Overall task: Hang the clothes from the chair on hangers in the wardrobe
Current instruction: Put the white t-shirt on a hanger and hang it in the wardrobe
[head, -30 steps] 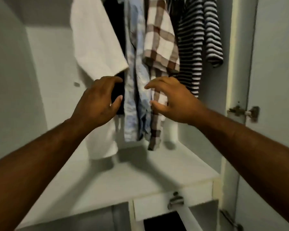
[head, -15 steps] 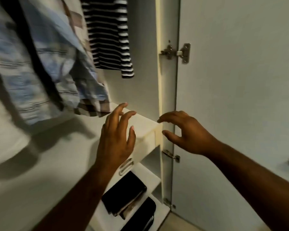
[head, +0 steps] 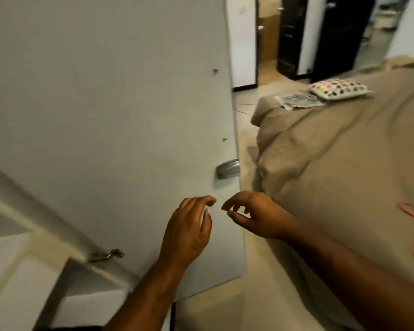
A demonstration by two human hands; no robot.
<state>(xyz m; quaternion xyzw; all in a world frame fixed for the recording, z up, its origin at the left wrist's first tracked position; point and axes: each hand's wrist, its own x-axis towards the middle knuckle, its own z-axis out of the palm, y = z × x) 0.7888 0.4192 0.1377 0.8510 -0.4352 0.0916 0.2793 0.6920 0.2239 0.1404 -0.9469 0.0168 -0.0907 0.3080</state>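
Head cam: L hand (head: 189, 232) & R hand (head: 256, 216) are hovering loosely curled, gripping nothing, just beside wardrobe door (head: 105, 115) edge, prob. free for next pickup.

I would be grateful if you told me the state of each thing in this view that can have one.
Grey wardrobe door: swung open, with its hinge exposed; neither hand grips it.
Left hand: empty, fingers loosely curled.
Right hand: empty, fingers loosely curled.
Tan bed cover: rumpled.
Spotted white pillow: lying flat on the bed.
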